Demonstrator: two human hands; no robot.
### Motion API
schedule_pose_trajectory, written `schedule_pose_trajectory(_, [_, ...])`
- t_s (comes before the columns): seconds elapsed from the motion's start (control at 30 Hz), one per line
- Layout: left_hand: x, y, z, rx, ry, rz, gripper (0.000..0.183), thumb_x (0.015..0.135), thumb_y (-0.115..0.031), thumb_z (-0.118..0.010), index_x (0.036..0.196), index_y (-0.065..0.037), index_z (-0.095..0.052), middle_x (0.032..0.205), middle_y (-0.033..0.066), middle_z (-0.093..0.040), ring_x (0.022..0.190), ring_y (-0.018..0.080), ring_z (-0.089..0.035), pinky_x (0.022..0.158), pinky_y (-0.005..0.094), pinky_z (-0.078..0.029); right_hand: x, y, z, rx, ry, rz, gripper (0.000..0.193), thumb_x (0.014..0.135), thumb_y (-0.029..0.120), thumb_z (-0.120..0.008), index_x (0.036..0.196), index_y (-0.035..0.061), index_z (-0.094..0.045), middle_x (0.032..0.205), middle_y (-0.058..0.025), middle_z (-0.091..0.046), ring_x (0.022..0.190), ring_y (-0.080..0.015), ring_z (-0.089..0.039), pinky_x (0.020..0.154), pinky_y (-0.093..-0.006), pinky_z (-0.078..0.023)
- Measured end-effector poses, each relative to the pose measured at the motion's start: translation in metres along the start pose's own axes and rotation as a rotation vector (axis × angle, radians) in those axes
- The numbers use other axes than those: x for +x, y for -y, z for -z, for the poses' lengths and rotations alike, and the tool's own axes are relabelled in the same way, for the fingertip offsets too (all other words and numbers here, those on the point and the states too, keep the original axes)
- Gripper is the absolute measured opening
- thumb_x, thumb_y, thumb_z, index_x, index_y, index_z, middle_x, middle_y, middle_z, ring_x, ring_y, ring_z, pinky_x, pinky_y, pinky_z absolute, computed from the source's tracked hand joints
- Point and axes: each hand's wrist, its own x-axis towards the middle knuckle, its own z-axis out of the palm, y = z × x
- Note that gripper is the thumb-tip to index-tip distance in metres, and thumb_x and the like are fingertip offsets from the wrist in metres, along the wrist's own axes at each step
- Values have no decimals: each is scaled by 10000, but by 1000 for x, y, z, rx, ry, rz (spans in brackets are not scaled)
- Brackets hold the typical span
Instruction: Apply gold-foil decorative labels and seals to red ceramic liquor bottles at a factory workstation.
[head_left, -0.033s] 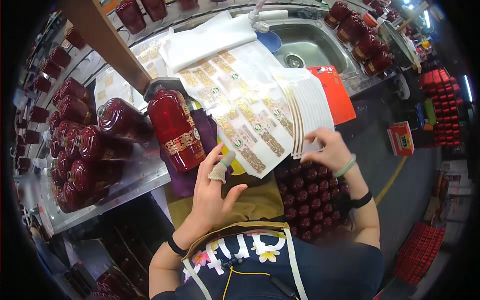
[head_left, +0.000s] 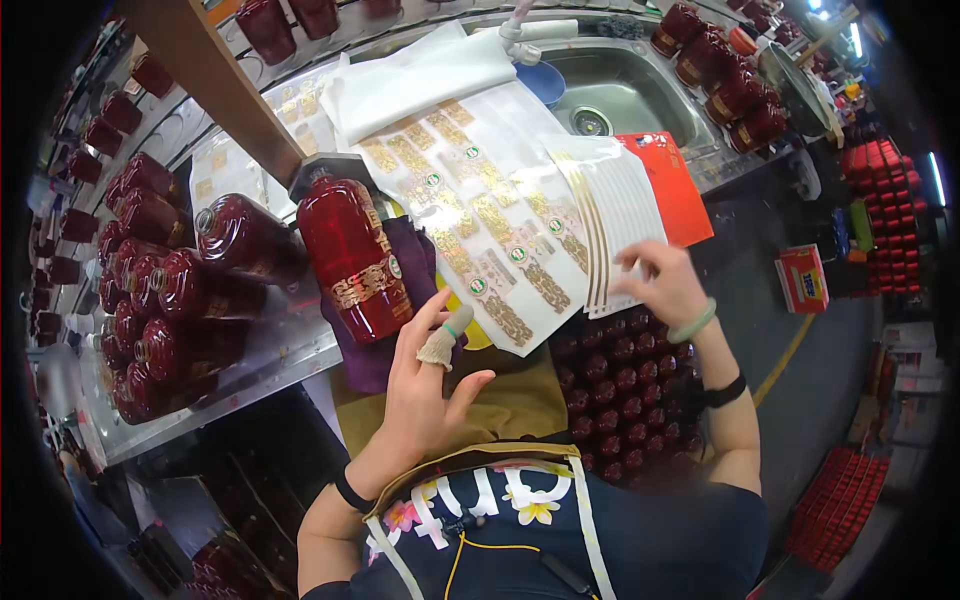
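Right hand (head_left: 668, 285), fingers spread, touches the label sheets (head_left: 505, 215); open left hand (head_left: 425, 390) holds nothing beside the red bottle (head_left: 352, 255) on the worktop (head_left: 250, 355).

Close head view, straight down, fisheye.

A bottle (head_left: 352, 257) is laid on the counter (head_left: 250, 350), label sheets (head_left: 490, 210) at three o'clock, sink (head_left: 610, 95) at one.

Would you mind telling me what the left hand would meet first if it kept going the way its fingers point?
The left hand points up and away, toward the red bottle lying on the purple cloth. It would probably meet the bottle's lower end first, though depth is hard to judge; the label sheet lies just to its right.
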Motion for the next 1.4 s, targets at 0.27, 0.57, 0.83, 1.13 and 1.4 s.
schedule_pose_trajectory(0.27, [-5,1,19,16,-122,-176,569,833,-133,-881,1303,91,-652,1439,275,-599,1143,371,-659,924,434,-571,172,-72,-15,-228,-78,-122,552,767,401,-938,1147,48,-750,1094,-193,-761,966,-305,-717,892,-401,-568])
schedule_pose_trajectory(0.57, [-34,16,56,158,-419,-6,590,894,-240,-862,1347,76,-655,1475,221,-564,1255,326,-615,1025,412,-536,241,-125,2,-88,35,-203,498,791,405,-914,1133,58,-808,1069,-159,-787,963,-263,-739,890,-368,-561])
schedule_pose_trajectory(0.83, [-22,43,33,231,-494,188,950,704,-225,-1006,1484,43,-535,1564,194,-471,1426,353,-492,1161,430,-433,191,-30,-28,202,-341,-119,211,1013,204,-706,1055,19,-796,877,-11,-771,698,-53,-569,674,-269,-466])
schedule_pose_trajectory(1.13, [-13,67,26,145,-495,214,941,663,-65,-947,1509,4,-541,1538,159,-520,1343,347,-569,1128,435,-474,57,156,-96,241,-7,373,54,951,41,-743,959,-11,-730,861,-132,-681,769,-261,-647,719,-359,-500])
schedule_pose_trajectory(1.4, [-32,58,31,-452,-372,267,811,896,-4,-566,1654,52,-285,1730,225,-275,1621,334,-252,1319,438,-192,44,189,-138,362,61,406,99,935,70,-770,885,4,-716,763,-99,-581,639,-241,-550,602,-373,-440])
